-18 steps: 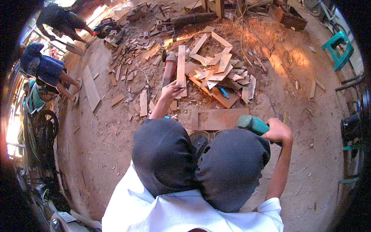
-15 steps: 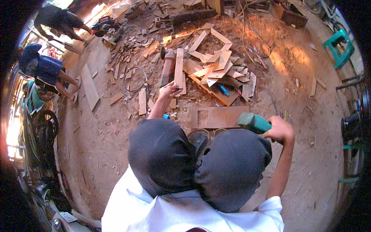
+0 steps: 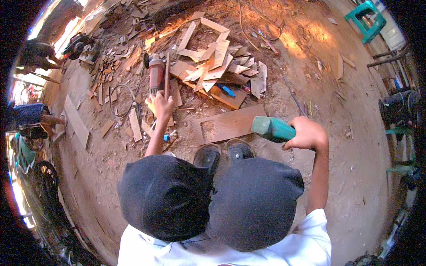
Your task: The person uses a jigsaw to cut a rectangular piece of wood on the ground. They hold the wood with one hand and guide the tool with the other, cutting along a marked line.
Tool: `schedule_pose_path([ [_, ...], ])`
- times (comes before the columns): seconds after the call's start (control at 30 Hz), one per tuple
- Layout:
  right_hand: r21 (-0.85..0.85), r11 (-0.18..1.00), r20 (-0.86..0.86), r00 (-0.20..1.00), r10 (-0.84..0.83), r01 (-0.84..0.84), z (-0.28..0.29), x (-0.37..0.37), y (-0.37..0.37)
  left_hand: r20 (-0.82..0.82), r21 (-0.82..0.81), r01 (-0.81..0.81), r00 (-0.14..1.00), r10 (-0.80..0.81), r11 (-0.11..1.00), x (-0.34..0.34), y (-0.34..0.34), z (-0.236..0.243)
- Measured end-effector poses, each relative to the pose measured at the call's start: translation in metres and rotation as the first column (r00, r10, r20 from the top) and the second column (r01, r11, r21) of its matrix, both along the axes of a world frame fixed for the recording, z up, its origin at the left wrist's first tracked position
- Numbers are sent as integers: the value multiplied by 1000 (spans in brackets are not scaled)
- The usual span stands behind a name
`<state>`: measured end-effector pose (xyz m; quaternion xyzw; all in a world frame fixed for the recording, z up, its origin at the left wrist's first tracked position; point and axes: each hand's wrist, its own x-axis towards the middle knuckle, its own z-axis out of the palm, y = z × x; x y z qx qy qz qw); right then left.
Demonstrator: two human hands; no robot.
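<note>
My left hand (image 3: 162, 105) is closed around the lower end of a narrow wooden strip (image 3: 167, 73), which stands nearly edge-on to me. Just left of the strip lies a red angle grinder (image 3: 156, 75) on the ground. My right hand (image 3: 306, 134) grips a green power tool (image 3: 273, 129) whose blunt end points left; its working end is not visible. Beneath the tool is a flat brown board (image 3: 230, 124) with a square recess or opening near its left end. Beyond it rises a heap of cut wood pieces (image 3: 219, 60).
A blue marker-like object (image 3: 227, 91) lies against the heap. Wood scraps (image 3: 108, 71) and a looped cable (image 3: 120, 99) cover the dirt at left. My sandals (image 3: 239, 148) are by the board. A green stool (image 3: 367, 20) stands at far right; other people (image 3: 33, 117) are at left.
The wooden strip has turned from showing its broad face to nearly edge-on. The green tool has swung left, over the board. The whole view has shifted, with the scene sliding left and upward.
</note>
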<state>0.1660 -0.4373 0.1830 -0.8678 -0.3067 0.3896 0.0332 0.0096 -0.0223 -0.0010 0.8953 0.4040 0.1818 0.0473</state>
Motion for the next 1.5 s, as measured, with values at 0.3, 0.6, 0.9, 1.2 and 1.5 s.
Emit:
schedule_pose_path([
  [0.3,-61,989,70,988,139,-135,11,-26,33,14,-54,671,741,-672,739,80,-39,-16],
  [0.6,-73,992,79,991,104,-98,4,-32,33,11,12,462,887,-462,887,105,-61,-3],
  [0.9,-94,992,82,992,93,-85,12,-27,34,83,-32,508,859,-505,861,148,-100,3],
  [1.2,-40,996,42,996,83,-81,16,-22,34,533,-283,712,674,-511,643,84,-135,8],
  [1.5,-49,999,-1,1000,23,-23,7,-24,24,346,-305,251,928,-139,919,-34,-92,-30],
])
